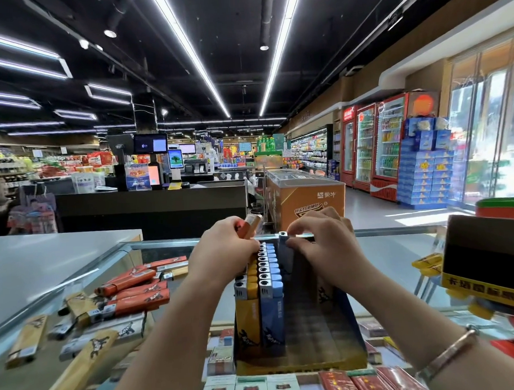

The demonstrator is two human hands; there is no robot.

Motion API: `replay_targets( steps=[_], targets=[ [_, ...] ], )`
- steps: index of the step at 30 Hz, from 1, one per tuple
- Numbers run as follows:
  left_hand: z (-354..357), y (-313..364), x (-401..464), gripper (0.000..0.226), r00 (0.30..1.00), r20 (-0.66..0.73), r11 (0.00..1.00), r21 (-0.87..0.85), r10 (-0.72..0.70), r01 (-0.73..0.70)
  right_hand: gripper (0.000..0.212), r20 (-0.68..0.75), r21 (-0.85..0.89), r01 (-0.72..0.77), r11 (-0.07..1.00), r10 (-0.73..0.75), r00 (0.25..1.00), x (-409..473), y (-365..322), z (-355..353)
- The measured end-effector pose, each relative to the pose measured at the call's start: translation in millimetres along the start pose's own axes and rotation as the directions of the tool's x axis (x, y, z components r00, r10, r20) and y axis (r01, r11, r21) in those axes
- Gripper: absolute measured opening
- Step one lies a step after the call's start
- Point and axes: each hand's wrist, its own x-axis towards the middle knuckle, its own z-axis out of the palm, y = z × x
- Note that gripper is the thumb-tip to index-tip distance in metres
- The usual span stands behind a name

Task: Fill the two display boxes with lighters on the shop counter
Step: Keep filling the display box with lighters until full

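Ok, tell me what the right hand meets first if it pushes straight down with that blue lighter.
Probably the display box floor: right hand pinches the blue lighter above the open column.

Head-worn wide view, forward and down, close over the glass counter point(400, 256).

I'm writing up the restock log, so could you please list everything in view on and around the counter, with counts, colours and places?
Display box: one, dark blue, counter centre, right side unfilled.
Yellow lighters: one row, left in box.
Blue lighters: one row, beside the yellow.
Loose lighters: many, orange and yellow, counter left.
Second box: one, black and yellow, right edge.
Cigarette packs: several, white and red, under the glass.
Chest freezer: one, orange, behind counter.
Left hand: grips orange lighters.
Right hand: pinches a blue lighter at the box's far end.
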Motion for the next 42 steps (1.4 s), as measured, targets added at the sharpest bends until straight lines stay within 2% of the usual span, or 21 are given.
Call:
replay_targets(
  steps=[5, 10, 28, 36, 40, 42],
  targets=[
    [0, 0, 0, 0.018, 1.0, -0.007, 1.0, 0.002, 0.004, -0.004, 0.013, -0.004, -0.042, 0.021, 0.999, -0.022, 1.0, -1, -1, 3],
    [0, 0, 0, 0.019, 1.0, -0.006, 1.0, -0.007, -0.003, 0.003, 0.019, 0.043, -0.253, 0.176, 0.951, -0.171, 0.984, 1, -5, 1],
    [1, 0, 0, 0.016, 1.0, -0.027, 1.0, -0.011, 0.002, -0.002, 0.013, 0.026, -0.183, 0.157, 0.97, -0.155, 0.988, -2, -3, 2],
    [2, 0, -1, 0.017, 1.0, -0.024, 1.0, -0.022, 0.008, -0.008, 0.025, 0.184, -0.395, 0.255, 0.883, -0.196, 0.963, -3, -8, -2],
    [0, 1, -3, 0.007, 0.994, -0.099, 0.997, -0.054, 0.05, -0.055, 0.039, 0.243, -0.457, 0.291, 0.841, -0.196, 0.95, -8, -6, -4],
    [-4, 4, -3, 0.012, 0.98, -0.178, 0.988, -0.109, 0.085, -0.105, 0.042, 0.196, -0.42, 0.261, 0.869, -0.193, 0.961, -11, -6, -4]
  ],
)
